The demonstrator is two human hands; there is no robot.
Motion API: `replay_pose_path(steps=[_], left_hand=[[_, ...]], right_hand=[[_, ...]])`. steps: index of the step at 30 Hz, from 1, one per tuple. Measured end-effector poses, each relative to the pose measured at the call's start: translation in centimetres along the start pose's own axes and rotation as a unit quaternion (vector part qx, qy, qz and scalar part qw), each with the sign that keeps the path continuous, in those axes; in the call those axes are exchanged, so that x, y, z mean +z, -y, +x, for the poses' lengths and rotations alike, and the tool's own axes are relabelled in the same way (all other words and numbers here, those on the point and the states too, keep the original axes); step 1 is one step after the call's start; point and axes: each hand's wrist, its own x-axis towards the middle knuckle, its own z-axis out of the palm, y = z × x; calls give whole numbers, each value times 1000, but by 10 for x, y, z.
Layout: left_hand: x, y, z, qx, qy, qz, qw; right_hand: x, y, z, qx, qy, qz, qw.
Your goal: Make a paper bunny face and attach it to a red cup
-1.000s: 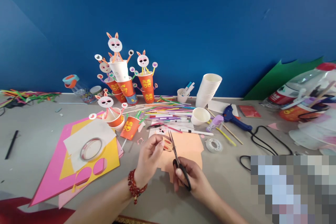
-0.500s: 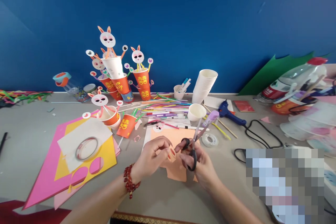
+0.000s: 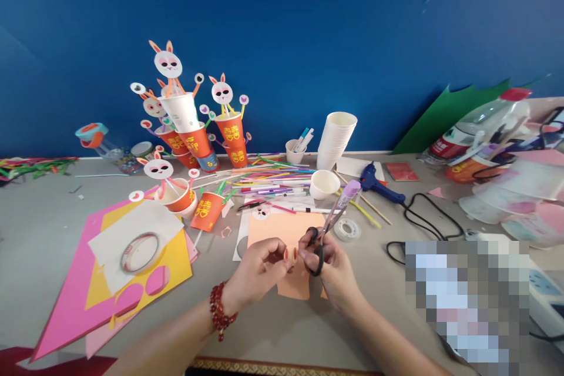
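Note:
Between the fingertips of my left hand (image 3: 254,271) is a pair of paper rabbit ears (image 3: 294,254), peach with red centres. My right hand (image 3: 337,275) grips black-handled scissors (image 3: 320,258), their blades pointing up and away. Its thumb and forefinger also reach the right edge of the ears; I cannot tell if they pinch it. Beneath both hands lies a cut sheet of peach paper (image 3: 293,289), over a white sheet. A drawn white rabbit face (image 3: 261,211) rests at its far edge.
Rabbit puppets in red paper cups (image 3: 207,211) stand at left, behind coloured paper with a tape roll (image 3: 140,252). Pens and pipe cleaners lie behind my hands, near stacked white cups (image 3: 337,138). A blue glue gun (image 3: 381,187), its cord and a bottle (image 3: 480,123) are at right.
The ears have turned from tilted to upright, both red centres now facing me. My right hand has come closer to them, and the scissor blades lean further right. The whole view has shifted slightly.

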Motion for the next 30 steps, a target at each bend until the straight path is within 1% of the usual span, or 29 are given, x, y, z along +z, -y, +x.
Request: replay_pose_path(steps=[2, 4, 5, 7, 10, 12, 15, 23, 27, 30], left_hand=[[2, 3, 0, -1, -20, -12, 1000], [1, 4, 0, 25, -41, -31, 998], [0, 3, 1, 45, -54, -38, 997], [-4, 1, 2, 81, -89, -37, 992], [-9, -3, 3, 107, -128, -22, 986], [-10, -3, 3, 110, -139, -23, 984], [-8, -4, 1, 101, -152, -18, 983], [-5, -9, 0, 99, -155, -23, 983], [-5, -8, 0, 90, -151, -22, 984], [-3, -7, -1, 83, -155, -34, 984]], right_hand=[[0, 1, 0, -7, 0, -6, 1000], [2, 3, -1, 0, 8, -18, 1000], [2, 4, -2, 9, 21, -24, 999], [4, 4, -5, 36, 75, -34, 996], [8, 0, -10, 73, 166, -44, 982], [11, -5, -12, 86, 192, -44, 977], [15, -11, -14, 91, 206, -35, 974], [15, -14, -13, 59, 220, -52, 972], [15, -13, -13, 52, 214, -59, 974], [15, -12, -13, 64, 208, -59, 974]])
